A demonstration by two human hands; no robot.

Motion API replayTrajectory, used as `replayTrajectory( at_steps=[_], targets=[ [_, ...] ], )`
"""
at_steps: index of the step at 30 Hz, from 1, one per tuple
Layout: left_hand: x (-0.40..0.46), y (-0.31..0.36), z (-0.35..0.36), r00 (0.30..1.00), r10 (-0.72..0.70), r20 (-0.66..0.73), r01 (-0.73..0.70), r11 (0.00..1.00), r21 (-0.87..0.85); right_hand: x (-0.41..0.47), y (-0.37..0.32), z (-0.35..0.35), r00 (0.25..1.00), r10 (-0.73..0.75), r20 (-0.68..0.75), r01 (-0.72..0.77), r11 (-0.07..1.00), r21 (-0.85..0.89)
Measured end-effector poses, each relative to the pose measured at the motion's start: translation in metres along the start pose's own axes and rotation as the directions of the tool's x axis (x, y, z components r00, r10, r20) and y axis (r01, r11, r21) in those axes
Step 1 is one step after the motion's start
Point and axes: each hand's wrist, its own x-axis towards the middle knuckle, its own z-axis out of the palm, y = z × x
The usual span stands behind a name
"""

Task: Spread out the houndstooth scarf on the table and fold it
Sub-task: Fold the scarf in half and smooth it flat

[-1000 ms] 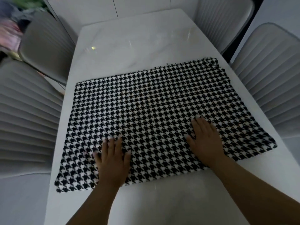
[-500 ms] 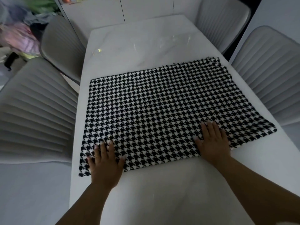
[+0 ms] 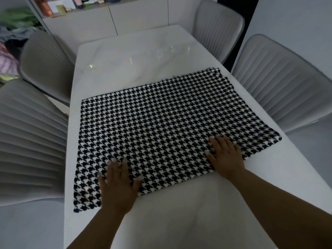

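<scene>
White marble table fills the head view, ringed by four grey ribbed chairs: two on the left, two on the right. One houndstooth scarf lies flat across the table as a rectangle. Two hands rest palm-down on its near edge: the left hand near the left corner, fingers straight and spread; the right hand toward the right, fingers straight and close together.
</scene>
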Motion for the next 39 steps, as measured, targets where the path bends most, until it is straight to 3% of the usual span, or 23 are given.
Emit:
replayTrajectory(
  at_steps=[3, 6, 9, 11, 13, 15, 18, 20, 22, 26, 33, 36, 39],
  targets=[
    [0.011, 0.06, -0.008, 0.972, 0.233, 0.042, -0.23, 0.971, -0.062, 0.014, 0.012, -0.01, 0.995, 0.032, -0.094, -0.027, 0.998, 0.057],
    [0.017, 0.121, -0.013, 0.903, 0.413, 0.118, -0.402, 0.91, -0.107, 0.026, 0.049, -0.015, 0.985, 0.15, -0.081, -0.148, 0.989, 0.025],
    [0.018, 0.16, -0.01, 0.836, 0.508, 0.208, -0.493, 0.861, -0.123, 0.032, 0.087, -0.031, 0.945, 0.323, -0.044, -0.323, 0.946, 0.004],
    [0.02, 0.175, -0.01, 0.835, 0.507, 0.212, -0.492, 0.862, -0.122, 0.037, 0.105, -0.041, 0.893, 0.445, -0.07, -0.442, 0.896, 0.05],
    [0.026, 0.188, -0.013, 0.865, 0.481, 0.146, -0.463, 0.875, -0.14, 0.049, 0.12, -0.052, 0.841, 0.538, -0.055, -0.531, 0.841, 0.1],
    [0.033, 0.205, -0.021, 0.869, 0.483, 0.108, -0.451, 0.863, -0.229, 0.064, 0.129, -0.066, 0.829, 0.549, 0.111, -0.558, 0.794, 0.242],
    [0.043, 0.239, -0.038, 0.867, 0.472, 0.161, -0.345, 0.801, -0.49, 0.08, 0.13, -0.086, 0.818, 0.44, 0.37, -0.567, 0.722, 0.396],
    [0.05, 0.264, -0.049, 0.866, 0.455, 0.205, -0.227, 0.725, -0.65, 0.087, 0.132, -0.094, 0.843, 0.388, 0.373, -0.53, 0.717, 0.452],
    [0.057, 0.287, -0.056, 0.854, 0.454, 0.255, -0.122, 0.651, -0.749, 0.09, 0.132, -0.102, 0.859, 0.339, 0.385, -0.51, 0.643, 0.571],
    [0.069, 0.323, -0.067, 0.84, 0.461, 0.285, -0.027, 0.561, -0.827, 0.091, 0.129, -0.112, 0.844, 0.229, 0.485, -0.535, 0.436, 0.724],
    [0.083, 0.361, -0.088, 0.83, 0.446, 0.336, 0.165, 0.379, -0.91, 0.097, 0.119, -0.125, 0.842, 0.046, 0.537, -0.526, 0.293, 0.798],
    [0.091, 0.362, -0.085, 0.833, 0.377, 0.405, 0.254, 0.391, -0.885, 0.104, 0.119, -0.128, 0.783, -0.023, 0.622, -0.586, 0.309, 0.749],
    [0.098, 0.361, -0.076, 0.827, 0.29, 0.481, 0.379, 0.343, -0.86, 0.114, 0.12, -0.13, 0.708, -0.11, 0.698, -0.614, 0.394, 0.684]
  ],
)
